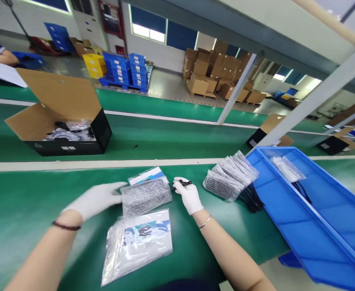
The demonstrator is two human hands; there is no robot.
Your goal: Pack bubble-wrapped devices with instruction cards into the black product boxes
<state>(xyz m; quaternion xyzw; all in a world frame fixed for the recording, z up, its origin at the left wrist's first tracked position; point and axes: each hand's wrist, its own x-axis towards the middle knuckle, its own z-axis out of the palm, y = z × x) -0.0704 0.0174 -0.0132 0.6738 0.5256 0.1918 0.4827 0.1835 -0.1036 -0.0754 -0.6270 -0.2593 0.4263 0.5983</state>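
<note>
A bubble-wrapped packet [147, 197] lies in front of me, with a short black cable [184, 183] coming out of its right end. My right hand [191, 198], in a white glove, is closed on that cable. At the packet's left edge is my gloved left hand [100, 199], slightly blurred, its fingers and thumb apart; whether it touches the wrap I cannot tell. Behind the packet, partly covered, is a blue and white printed card [147, 176]. Nearer to me lie clear plastic bags [141, 238] with a similar blue and white print inside.
Several bubble-wrapped packets [230, 176] with black cables lie fanned out on the right, beside a blue divided bin [286, 218] holding another packet [288, 169]. An open black carton [71, 147] with bagged items stands at the back left. A slanted metal post [238, 89] rises beyond.
</note>
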